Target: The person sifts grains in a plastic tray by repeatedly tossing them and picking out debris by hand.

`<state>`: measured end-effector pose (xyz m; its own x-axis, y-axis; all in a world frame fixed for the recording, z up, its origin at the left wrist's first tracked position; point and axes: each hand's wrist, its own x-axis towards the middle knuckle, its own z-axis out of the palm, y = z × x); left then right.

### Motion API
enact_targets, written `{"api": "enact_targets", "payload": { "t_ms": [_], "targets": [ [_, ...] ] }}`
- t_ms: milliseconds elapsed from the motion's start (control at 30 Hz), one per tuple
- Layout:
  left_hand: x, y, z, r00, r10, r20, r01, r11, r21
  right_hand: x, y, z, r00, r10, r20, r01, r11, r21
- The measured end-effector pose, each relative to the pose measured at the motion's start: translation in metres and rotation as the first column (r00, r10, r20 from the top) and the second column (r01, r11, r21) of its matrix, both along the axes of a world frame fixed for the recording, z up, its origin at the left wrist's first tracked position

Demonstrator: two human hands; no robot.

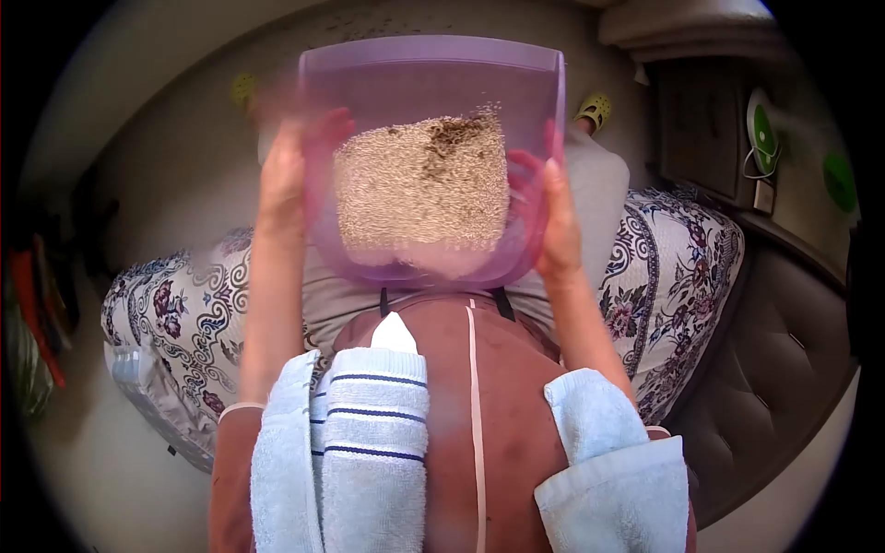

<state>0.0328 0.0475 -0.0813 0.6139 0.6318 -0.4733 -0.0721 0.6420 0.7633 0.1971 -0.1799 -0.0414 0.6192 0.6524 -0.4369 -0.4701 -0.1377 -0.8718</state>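
A translucent purple plastic tub [429,51] is held up in front of my lap, between my two hands. Pale grain [415,189] lies heaped inside it, with a patch of dark bits [447,143] near the far right of the heap. My left hand [284,180] grips the tub's left side, slightly blurred, its fingertips showing pink through the plastic. On the opposite side, my right hand [559,226] clasps the wall with the thumb up along the edge and the fingers behind it.
I sit on a surface with a floral cover [673,249]. Dark specks [369,28] are scattered on the floor beyond the tub. Yellow-green clogs [595,111] are on my feet. A brown padded panel [765,369] stands at right; a light blue towel [373,442] hangs over my chest.
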Motion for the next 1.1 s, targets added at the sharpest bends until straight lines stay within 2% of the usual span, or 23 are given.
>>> {"api": "enact_targets", "payload": {
  "t_ms": [33,67,133,167,200,233,267,300,400,433,467,533,600,633,733,800,867,900,1000,1033,1100],
  "targets": [
    [0.013,-0.010,0.004,0.999,0.010,-0.036,-0.009,0.999,0.031,0.026,-0.006,0.002,0.997,0.024,-0.070,-0.026,0.999,-0.028],
    [0.036,-0.028,0.023,0.995,0.094,0.020,-0.096,0.991,0.093,0.050,-0.013,0.002,0.990,0.043,-0.137,-0.050,0.997,-0.052],
    [0.051,-0.065,0.031,0.972,0.147,0.181,-0.162,0.984,0.069,0.069,-0.025,0.003,0.981,0.063,-0.186,-0.067,0.998,-0.015],
    [0.053,-0.075,0.027,0.964,0.181,0.197,-0.200,0.976,0.081,0.072,-0.027,0.005,0.980,0.058,-0.188,-0.058,0.998,0.003],
    [0.048,-0.072,0.028,0.983,0.149,0.108,-0.155,0.987,0.046,0.073,-0.031,0.006,0.980,0.052,-0.194,-0.050,0.999,0.015],
    [0.037,-0.062,0.029,0.993,0.116,0.017,-0.116,0.993,0.005,0.057,-0.023,0.004,0.990,0.021,-0.143,-0.004,0.993,0.117],
    [0.022,-0.049,0.026,0.994,0.080,-0.075,-0.084,0.996,-0.040,0.036,-0.013,0.001,0.984,-0.015,0.179,0.002,0.997,0.071],
    [0.005,-0.027,0.004,0.998,0.056,0.033,-0.052,0.991,-0.127,0.025,-0.011,-0.002,0.987,-0.016,0.160,0.007,0.998,0.055],
    [-0.015,0.013,-0.014,0.992,-0.039,0.117,0.047,0.996,-0.069,0.001,-0.005,-0.016,0.995,-0.011,0.102,0.008,1.000,0.030],
    [-0.009,0.007,-0.006,0.999,0.000,0.053,0.001,1.000,-0.020,-0.004,-0.003,-0.018,0.997,-0.013,0.080,0.011,1.000,0.027],
    [0.010,-0.007,0.008,0.999,0.037,-0.009,-0.037,0.999,0.034,0.011,-0.001,-0.009,0.983,-0.063,-0.174,0.067,0.998,0.015],
    [0.037,-0.038,0.023,0.985,0.138,-0.100,-0.126,0.985,0.119,0.057,-0.017,-0.015,0.964,0.045,-0.262,-0.057,0.998,-0.041],
    [0.047,-0.067,0.027,0.969,0.164,0.185,-0.180,0.981,0.070,0.070,-0.029,-0.019,0.961,0.080,-0.263,-0.072,0.997,0.040],
    [0.049,-0.072,0.022,0.947,0.252,0.198,-0.267,0.962,0.050,0.073,-0.035,-0.019,0.961,0.097,-0.260,-0.080,0.994,0.075],
    [0.001,-0.029,-0.010,0.996,0.068,0.052,-0.062,0.991,-0.117,0.021,-0.013,-0.013,0.997,0.069,0.019,-0.071,0.992,0.104],
    [-0.009,-0.013,-0.007,0.997,0.065,0.039,-0.061,0.993,-0.096,-0.011,0.001,-0.011,0.979,0.051,0.197,-0.079,0.988,0.136],
    [-0.012,-0.004,-0.003,0.997,0.062,0.037,-0.059,0.996,-0.073,-0.002,0.005,-0.011,0.998,-0.017,0.065,0.011,0.995,0.095],
    [-0.010,-0.007,-0.007,0.998,0.051,0.029,-0.050,0.999,-0.007,0.010,0.005,-0.009,1.000,0.016,-0.018,-0.014,0.997,0.077],
    [0.013,-0.040,0.025,0.970,0.215,0.116,-0.213,0.977,-0.024,0.061,0.005,0.012,0.973,0.121,-0.194,-0.119,0.993,0.020],
    [0.014,-0.049,0.028,0.962,0.204,0.180,-0.196,0.979,-0.059,0.074,0.007,0.023,0.970,0.165,-0.176,-0.169,0.986,-0.008],
    [0.015,-0.065,0.041,0.962,0.217,0.164,-0.215,0.976,-0.030,0.092,0.010,0.041,0.960,0.245,-0.136,-0.255,0.965,-0.059]
  ]
}}
